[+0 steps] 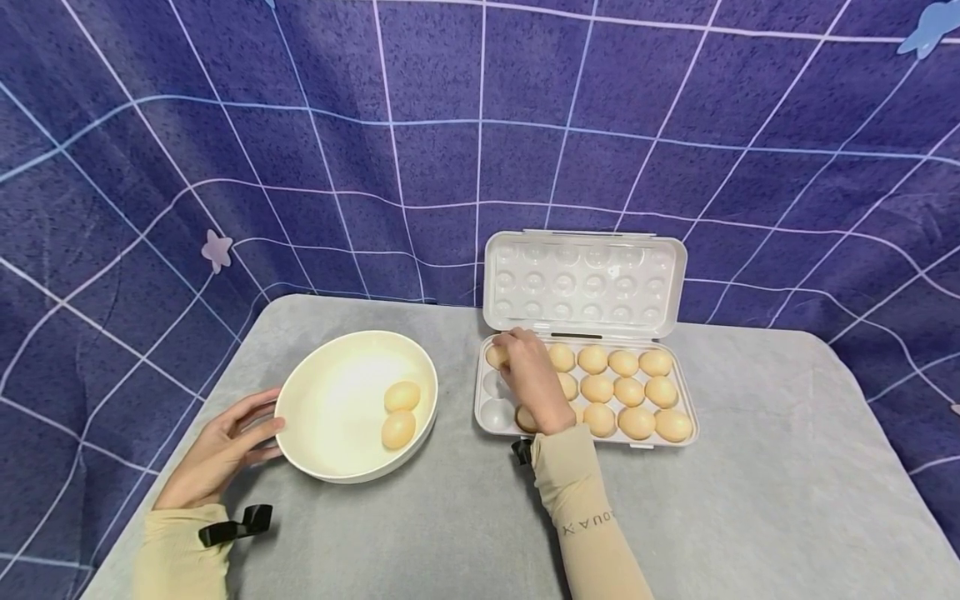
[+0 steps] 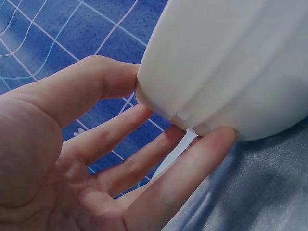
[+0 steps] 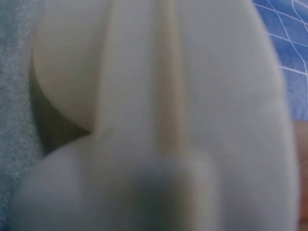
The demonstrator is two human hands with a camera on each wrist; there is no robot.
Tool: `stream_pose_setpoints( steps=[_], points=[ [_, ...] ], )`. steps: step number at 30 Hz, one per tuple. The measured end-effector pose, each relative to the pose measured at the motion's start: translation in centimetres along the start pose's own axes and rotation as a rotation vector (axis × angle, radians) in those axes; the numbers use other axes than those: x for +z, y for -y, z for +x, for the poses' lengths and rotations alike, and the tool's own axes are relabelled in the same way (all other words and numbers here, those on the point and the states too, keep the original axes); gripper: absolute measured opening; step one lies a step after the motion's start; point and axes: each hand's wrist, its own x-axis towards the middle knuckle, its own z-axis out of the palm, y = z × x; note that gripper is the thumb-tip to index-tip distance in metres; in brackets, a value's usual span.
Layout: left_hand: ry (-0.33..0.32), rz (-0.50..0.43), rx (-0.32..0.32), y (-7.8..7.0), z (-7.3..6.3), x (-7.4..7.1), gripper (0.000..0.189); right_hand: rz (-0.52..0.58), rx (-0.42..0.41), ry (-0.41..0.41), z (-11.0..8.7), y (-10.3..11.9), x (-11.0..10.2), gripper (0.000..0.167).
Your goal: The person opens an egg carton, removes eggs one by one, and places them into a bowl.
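Note:
A white bowl (image 1: 322, 433) with two tan eggs (image 1: 402, 397) inside stands at the left in the head view. My left hand (image 1: 221, 446) holds the bowl's left side, thumb and fingertips against its wall. The left wrist view shows the spread fingers (image 2: 192, 168) touching the outer wall closely. To the right, an egg box (image 1: 480, 429) lies open, with many tan eggs in its cups. My right hand (image 1: 536, 379) reaches over its left end and pinches the back left egg (image 1: 495, 357); whether that egg is off its cup I cannot tell. Two bare cups (image 1: 497, 414) show in front of it.
The box's lid (image 1: 585, 279) leans up against a blue gridded cloth (image 1: 450, 150) behind the grey table (image 1: 465, 517). The right wrist view is mostly filled by the blurred pale underside edge of the egg box (image 3: 226, 96).

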Motion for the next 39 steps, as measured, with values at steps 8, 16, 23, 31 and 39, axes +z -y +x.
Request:
stream_pose_setpoints(
  steps=[8,16,23,31,39],
  points=[
    [-0.001,-0.004,0.003,0.0,0.0,0.0,0.048,0.024,0.026,0.0,0.0,0.1,0.0,0.03],
    [-0.006,0.002,-0.001,0.1,0.1,0.0,0.048,0.033,0.094,0.027,0.0,-0.1,-0.2,0.032],
    [-0.007,0.0,-0.001,0.1,0.0,0.0,0.047,0.084,0.126,-0.001,0.3,0.0,-0.9,0.037],
    [-0.008,-0.004,-0.004,0.1,-0.1,0.0,0.046,0.174,0.132,-0.04,0.0,0.4,-2.2,0.038],
    [-0.017,0.005,-0.007,0.2,0.0,0.0,0.047,0.233,0.072,-0.086,0.0,0.8,-2.8,0.034]
  ],
)
